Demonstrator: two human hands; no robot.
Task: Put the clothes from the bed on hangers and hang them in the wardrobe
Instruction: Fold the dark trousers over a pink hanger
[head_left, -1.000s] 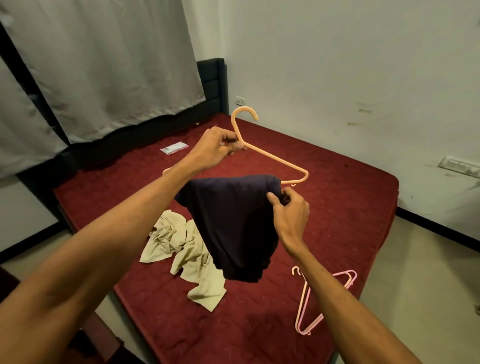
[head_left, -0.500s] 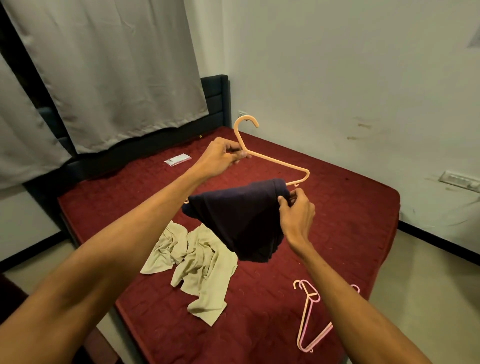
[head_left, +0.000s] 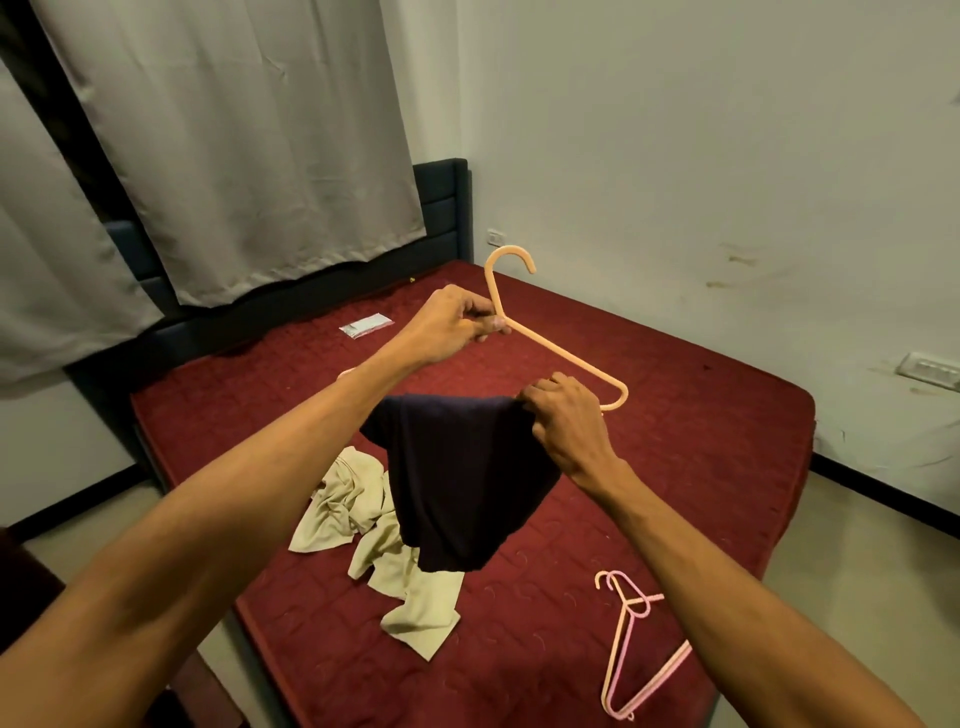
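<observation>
Nearest, two bare forearms reaching up from the lower corners. Just beside the right forearm, near the right edge of the bed (head_left: 701, 441), two pink hangers (head_left: 622, 644) lying one on the other on the red mattress, hooks at the far end, lower ends partly hidden behind the arm. Left of centre, a beige garment (head_left: 374, 519) crumpled on the mattress, partly covered from view by the cloth hanging in front of it.

Above that, held clear of the bed, a dark navy garment (head_left: 462, 478), bunched and drooping, its top edge drawn roughly level. Right hand (head_left: 566, 421) at the right end of that edge, fingers curled, pinching the navy cloth, close against the right shoulder end of an orange hanger (head_left: 566, 355). Over the hanger's lower bar or only against it: impossible to tell.

Further up, left hand (head_left: 457, 325) pinching the orange hanger at its neck just under the hook, thumb and fingertips closed on the plastic, hook upright, right arm of the hanger sloping down toward the right hand.

Beyond, a small clear packet (head_left: 365, 326) flat on the mattress near the dark headboard (head_left: 441, 208). Behind the headboard, pale curtains (head_left: 234, 130); to the right, a scuffed white wall with a socket (head_left: 494, 237).
</observation>
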